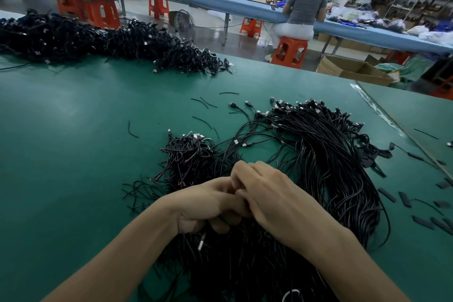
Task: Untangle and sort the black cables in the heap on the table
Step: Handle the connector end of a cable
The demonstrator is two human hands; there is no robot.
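Black cables (245, 265) gripped by left hand (208, 206), right hand (272, 193) touching.

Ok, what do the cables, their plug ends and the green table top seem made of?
Cables: black plastic or rubber jacket, slightly glossy, bending freely. Plug ends: black moulded bodies with silvery, likely metal, tips. Table top: green mat, probably rubber or vinyl, smooth with soft sheen.

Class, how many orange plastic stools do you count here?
5: left stool, cushioned stool beside it, middle stool by the bench, small stool left of the seated person, occupied stool. Orange shapes at far right may be more.
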